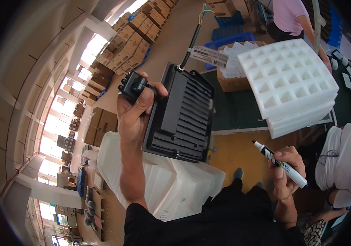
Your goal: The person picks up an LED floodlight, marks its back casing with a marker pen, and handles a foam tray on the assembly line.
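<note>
My left hand (132, 115) is closed round a small black knobbed part (134, 85) at the side of a black floodlight (183, 119). The floodlight is held up and tilted, its ribbed back toward me. From its upper end a black cable (193, 44) sticks up, with coloured bare wires at the tip and a white printed label (209, 56) hanging off it. To the right and lower, my right hand (287, 170) grips a black-and-white marker (281, 165). The marker's dark tip shows, pointing up and left toward the floodlight, apart from it.
White foam trays (290, 78) with square pockets are stacked on the green table (233, 110) ahead. Behind them stands a cardboard box (229, 85) of white pieces. Translucent plastic sheeting (171, 184) lies below the floodlight. A person (290, 20) in pink is at the far right; another sits at the right.
</note>
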Demonstrator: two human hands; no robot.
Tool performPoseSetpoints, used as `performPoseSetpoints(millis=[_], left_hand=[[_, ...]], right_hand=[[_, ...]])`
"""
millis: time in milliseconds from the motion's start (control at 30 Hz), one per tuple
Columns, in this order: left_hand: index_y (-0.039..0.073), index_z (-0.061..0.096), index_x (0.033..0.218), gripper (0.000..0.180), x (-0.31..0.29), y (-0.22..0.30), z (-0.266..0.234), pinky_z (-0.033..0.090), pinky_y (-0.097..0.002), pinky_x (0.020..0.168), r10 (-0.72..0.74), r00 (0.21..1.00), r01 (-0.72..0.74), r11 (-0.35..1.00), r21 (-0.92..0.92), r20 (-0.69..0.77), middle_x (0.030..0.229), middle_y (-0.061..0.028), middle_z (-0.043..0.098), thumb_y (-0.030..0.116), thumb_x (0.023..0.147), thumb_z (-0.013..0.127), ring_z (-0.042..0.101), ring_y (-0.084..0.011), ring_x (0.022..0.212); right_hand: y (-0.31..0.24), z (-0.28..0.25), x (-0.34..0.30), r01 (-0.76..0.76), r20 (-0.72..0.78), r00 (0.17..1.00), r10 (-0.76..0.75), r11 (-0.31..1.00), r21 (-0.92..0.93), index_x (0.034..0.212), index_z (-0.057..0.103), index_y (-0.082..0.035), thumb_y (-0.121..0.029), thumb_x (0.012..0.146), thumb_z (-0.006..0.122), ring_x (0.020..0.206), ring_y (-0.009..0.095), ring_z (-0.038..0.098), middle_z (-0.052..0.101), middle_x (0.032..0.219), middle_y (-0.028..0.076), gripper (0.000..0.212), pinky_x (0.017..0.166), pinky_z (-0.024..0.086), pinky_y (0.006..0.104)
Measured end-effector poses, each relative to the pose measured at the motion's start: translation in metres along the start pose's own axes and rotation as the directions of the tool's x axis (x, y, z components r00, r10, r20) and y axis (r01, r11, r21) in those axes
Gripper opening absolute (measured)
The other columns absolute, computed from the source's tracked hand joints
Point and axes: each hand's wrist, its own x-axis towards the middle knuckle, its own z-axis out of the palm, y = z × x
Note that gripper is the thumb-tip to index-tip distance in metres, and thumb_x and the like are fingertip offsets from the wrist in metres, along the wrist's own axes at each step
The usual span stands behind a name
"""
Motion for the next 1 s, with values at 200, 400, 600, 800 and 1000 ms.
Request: performPoseSetpoints(millis=[200, 400, 600, 800, 1000], left_hand=[[0.003, 0.046, 0.127, 0.039, 0.000, 0.005, -0.005, 0.060, -0.0254, 0.061, 0.009, 0.988, -0.041, 0.978, -0.203, -0.154, 0.092, -0.0139, 0.066, 0.021, 0.097, 0.065, 0.068, -0.0143, 0.073], [0.002, 0.044, 0.127, 0.041, 0.000, 0.004, -0.022, 0.063, -0.0267, 0.064, 0.010, 0.998, -0.027, 0.961, -0.276, -0.065, 0.093, -0.0135, 0.065, 0.022, 0.097, 0.063, 0.070, -0.0177, 0.076], [0.003, 0.042, 0.129, 0.042, -0.006, 0.002, -0.025, 0.064, -0.0274, 0.064, 0.057, 0.996, -0.075, 0.955, -0.288, -0.069, 0.091, -0.0125, 0.063, 0.023, 0.097, 0.063, 0.071, -0.0188, 0.076], [0.004, 0.039, 0.131, 0.043, -0.011, 0.001, -0.024, 0.066, -0.0291, 0.063, 0.080, 0.995, -0.096, 0.900, -0.426, -0.055, 0.089, -0.0125, 0.062, 0.021, 0.098, 0.061, 0.071, -0.0214, 0.077], [0.004, 0.039, 0.130, 0.044, -0.014, 0.002, -0.015, 0.066, -0.0303, 0.061, 0.086, 0.995, -0.101, 0.907, -0.410, -0.054, 0.090, -0.0146, 0.062, 0.020, 0.097, 0.064, 0.072, -0.0236, 0.075]], right_hand=[[-0.012, 0.039, -0.002, -0.026, -0.116, 0.992, 0.040, 0.992, 0.120, 0.101, 0.063, 0.004, -0.016, 0.086, 0.065, 0.064, 0.017, 0.058, 0.064, 0.079, 0.013, 0.025, 0.056, 0.044, 0.0276], [-0.028, 0.063, 0.009, -0.047, -0.045, 0.997, 0.059, 0.971, 0.235, 0.098, 0.063, 0.003, -0.009, 0.084, 0.070, 0.068, 0.019, 0.065, 0.069, 0.085, 0.016, 0.020, 0.060, 0.050, 0.0272], [-0.036, 0.089, 0.018, 0.042, 0.017, 0.999, -0.050, 0.947, 0.317, 0.095, 0.065, 0.002, -0.009, 0.083, 0.073, 0.064, 0.019, 0.067, 0.072, 0.080, 0.015, 0.019, 0.056, 0.052, 0.0286], [-0.036, 0.102, 0.016, 0.027, 0.043, 0.998, -0.044, 0.940, 0.340, 0.093, 0.067, 0.003, -0.005, 0.079, 0.074, 0.058, 0.017, 0.065, 0.073, 0.079, 0.015, 0.017, 0.053, 0.051, 0.0263], [-0.037, 0.098, 0.016, 0.024, 0.061, 0.997, -0.047, 0.943, 0.331, 0.092, 0.067, 0.003, -0.004, 0.079, 0.074, 0.058, 0.016, 0.065, 0.073, 0.079, 0.015, 0.016, 0.053, 0.050, 0.0255]])
